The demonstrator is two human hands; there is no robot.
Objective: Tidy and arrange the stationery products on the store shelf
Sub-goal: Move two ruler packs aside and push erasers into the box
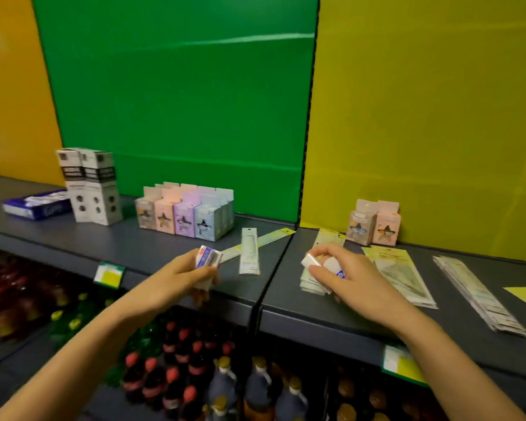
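My left hand (189,276) grips a small bundle of white and blue eraser packs (207,256) above the front edge of the grey shelf (152,247). To the right, my right hand (343,275) closes on more small white eraser packs (312,261), resting over a pale stack of flat packets (308,284). A narrow clear packet (249,251) lies between the two hands, with a long yellow-tipped ruler packet (271,237) behind it. Pastel boxes in a row (184,215) stand further back.
Two tall white-and-black boxes (93,185) and a flat blue pack (35,205) sit at the left. Two pastel boxes (374,224), flat yellow-headed packets (400,276) and long ruler packets (480,294) lie on the right shelf. Drink bottles (225,387) fill the lower shelf.
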